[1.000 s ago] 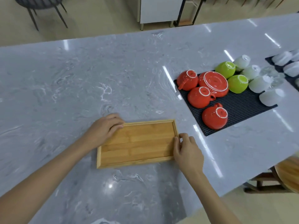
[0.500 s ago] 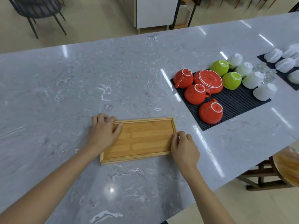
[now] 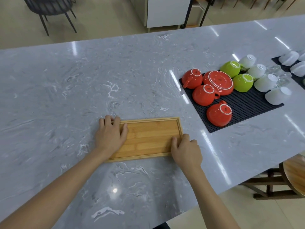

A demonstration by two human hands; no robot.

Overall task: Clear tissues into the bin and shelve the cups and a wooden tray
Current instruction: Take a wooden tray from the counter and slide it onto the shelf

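On grey marble counter (image 3: pixel 82 83), both hands (image 3: pixel 109 138) (image 3: pixel 187 151) at wooden tray (image 3: pixel 148 138) ends

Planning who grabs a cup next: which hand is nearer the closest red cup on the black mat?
Right. The right hand grips the wooden tray end just below the red cup; the left hand holds the far end.

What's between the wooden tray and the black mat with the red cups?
Nothing: in the head view, only a bare strip of marble countertop separates the wooden tray from the black mat.
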